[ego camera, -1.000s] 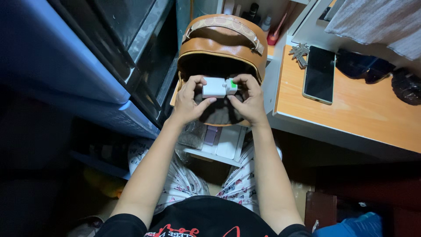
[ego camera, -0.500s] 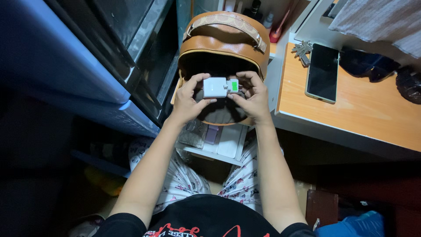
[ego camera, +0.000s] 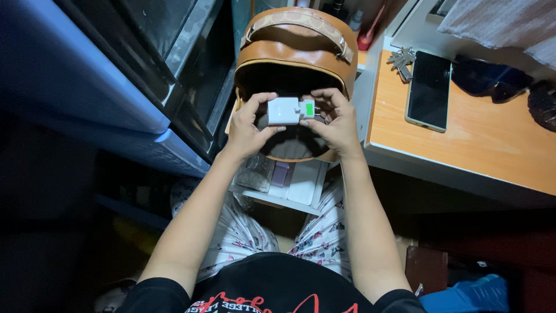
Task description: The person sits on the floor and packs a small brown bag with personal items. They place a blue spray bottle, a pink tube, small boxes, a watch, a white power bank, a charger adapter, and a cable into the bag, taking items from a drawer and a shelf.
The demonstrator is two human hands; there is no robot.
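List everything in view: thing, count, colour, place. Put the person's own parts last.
charger block: one, white, held over the bag's mouth
small adapter: one, white with a green face, at the block's right end
bag: one, tan leather, unzipped, in front of the person
phone: one, black screen, on the desk
keys: one bunch, silver, beside the phone
desk: one, orange wood top, on the right
sunglasses: one pair, dark, on the desk
left hand: grips the charger block
right hand: grips the small adapter
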